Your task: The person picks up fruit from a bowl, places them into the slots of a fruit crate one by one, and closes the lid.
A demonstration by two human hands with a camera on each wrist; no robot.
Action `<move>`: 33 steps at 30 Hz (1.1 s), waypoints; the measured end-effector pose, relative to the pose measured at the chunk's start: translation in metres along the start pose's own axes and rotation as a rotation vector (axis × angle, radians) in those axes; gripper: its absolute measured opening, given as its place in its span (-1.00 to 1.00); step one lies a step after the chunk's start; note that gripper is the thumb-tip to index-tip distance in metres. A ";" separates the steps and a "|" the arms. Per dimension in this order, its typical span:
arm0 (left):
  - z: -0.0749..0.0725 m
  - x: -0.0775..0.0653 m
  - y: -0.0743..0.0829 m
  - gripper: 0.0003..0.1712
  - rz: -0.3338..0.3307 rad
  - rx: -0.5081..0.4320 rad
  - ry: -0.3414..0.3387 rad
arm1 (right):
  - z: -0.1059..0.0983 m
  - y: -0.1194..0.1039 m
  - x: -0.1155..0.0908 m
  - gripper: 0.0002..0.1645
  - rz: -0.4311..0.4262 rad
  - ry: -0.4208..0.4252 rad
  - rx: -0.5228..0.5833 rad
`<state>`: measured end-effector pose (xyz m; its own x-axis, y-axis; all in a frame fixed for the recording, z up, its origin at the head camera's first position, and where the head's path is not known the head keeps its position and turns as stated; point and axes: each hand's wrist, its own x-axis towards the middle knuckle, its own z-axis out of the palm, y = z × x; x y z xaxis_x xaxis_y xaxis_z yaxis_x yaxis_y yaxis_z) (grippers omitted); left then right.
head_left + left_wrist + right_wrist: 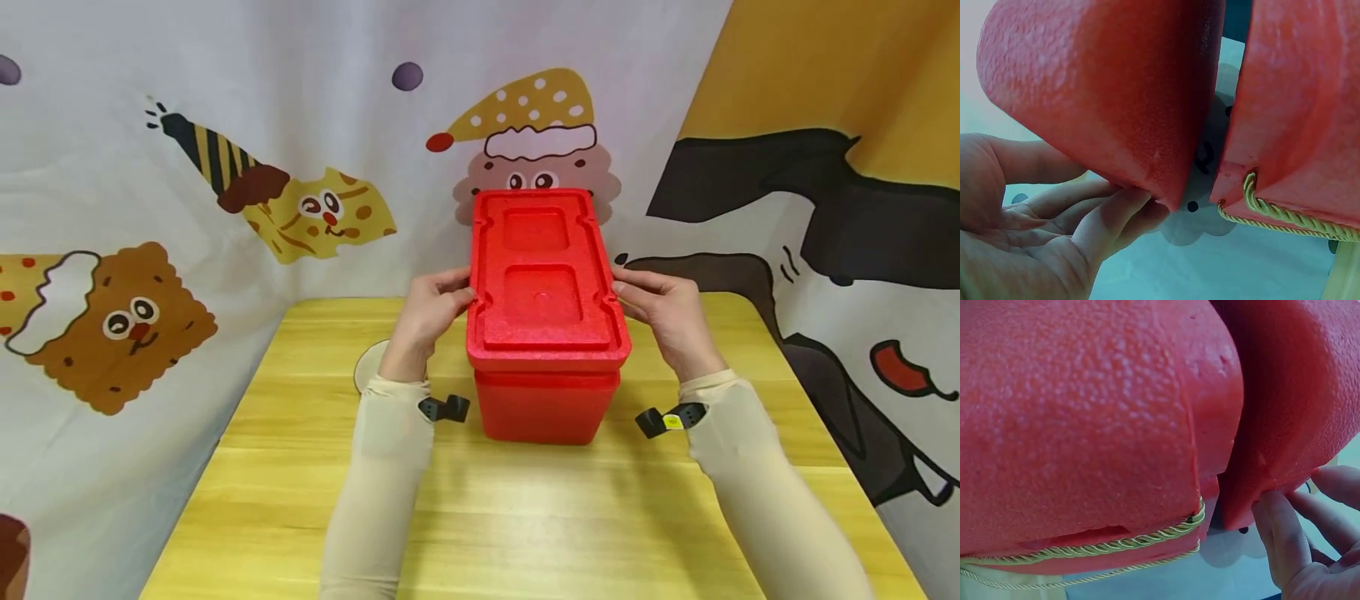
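A red foam lid (542,292) with two recessed rectangles on top sits above a red foam box (547,408) on the table. By the lid's left edge, my left hand (431,312) pinches the rim between thumb and fingers. My right hand (666,310) grips the opposite rim the same way. Both wrist views show a gap between lid (1104,81) and box (1297,106). A twisted gold cord (1116,545) runs along the box's side. What is inside the box is hidden.
The wooden table (510,517) reaches back to a cartoon-printed curtain (300,75) right behind the box. A pale round object (367,367) lies partly hidden behind my left wrist. Small black devices are strapped to both wrists.
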<state>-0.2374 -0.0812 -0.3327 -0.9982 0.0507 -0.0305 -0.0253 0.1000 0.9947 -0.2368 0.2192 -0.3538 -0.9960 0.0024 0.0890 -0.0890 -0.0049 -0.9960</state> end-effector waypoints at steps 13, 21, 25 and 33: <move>0.000 -0.001 0.010 -0.64 0.140 -0.068 0.040 | -0.004 -0.007 -0.004 -0.57 -0.123 0.060 0.032; 0.002 -0.012 0.032 -0.71 0.507 -0.052 0.166 | 0.004 -0.028 -0.015 -0.48 -0.435 0.121 0.052; 0.005 -0.015 0.031 -0.74 0.730 0.010 0.221 | 0.008 -0.032 -0.018 -0.34 -0.601 0.147 -0.009; 0.014 -0.006 0.003 -0.76 1.096 0.042 0.302 | 0.029 -0.038 -0.025 -0.53 -0.818 0.341 -0.122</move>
<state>-0.2304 -0.0668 -0.3310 -0.4537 -0.1098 0.8844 0.8654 0.1829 0.4666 -0.2082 0.1907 -0.3185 -0.5647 0.2557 0.7847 -0.7512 0.2346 -0.6170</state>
